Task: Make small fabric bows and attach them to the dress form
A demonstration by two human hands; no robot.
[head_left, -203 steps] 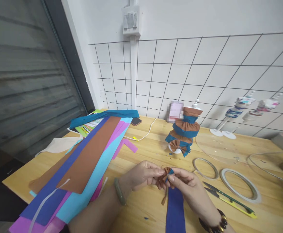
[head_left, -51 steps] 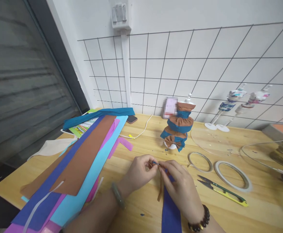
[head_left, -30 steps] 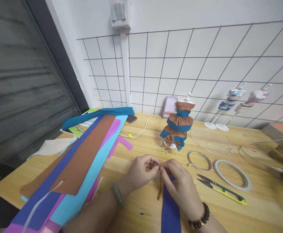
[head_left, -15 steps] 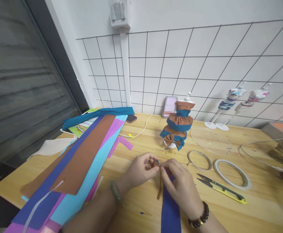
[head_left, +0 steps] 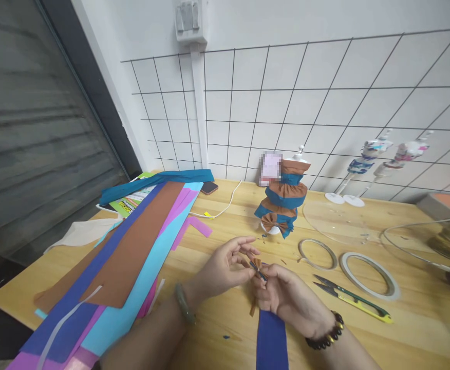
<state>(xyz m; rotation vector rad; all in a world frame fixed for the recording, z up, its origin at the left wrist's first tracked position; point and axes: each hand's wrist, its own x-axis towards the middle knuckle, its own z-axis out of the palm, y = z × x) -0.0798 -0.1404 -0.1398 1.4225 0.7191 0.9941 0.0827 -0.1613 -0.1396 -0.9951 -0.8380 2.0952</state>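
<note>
A small pleated bow [head_left: 257, 266] of brown and blue material is between my two hands, above the table. My right hand [head_left: 286, 294] is closed and pinches it from the right, palm turned partly up. My left hand [head_left: 225, 264] has thumb and forefinger at the bow's left end, its other fingers stretched out. A thin brown strip [head_left: 252, 308] hangs down beside my right fingers. Under the hands a dark blue strip [head_left: 272, 339] lies flat and runs to the near edge of view. Behind them stands a small dress form [head_left: 284, 198] in brown and teal ruffles with a brown bow.
Long coloured sheets [head_left: 132, 246] cover the left of the table. On the right lie a narrow tape roll [head_left: 335, 257], a wider tape roll [head_left: 392, 288] and thread snips [head_left: 356, 299]. Two white stands [head_left: 335, 198] bear wrapped forms at the back. A phone [head_left: 209, 188] lies near the wall.
My right hand has rolled palm-up, bringing the pleated bow into clearer view. My left hand's outer fingers have straightened and spread.
</note>
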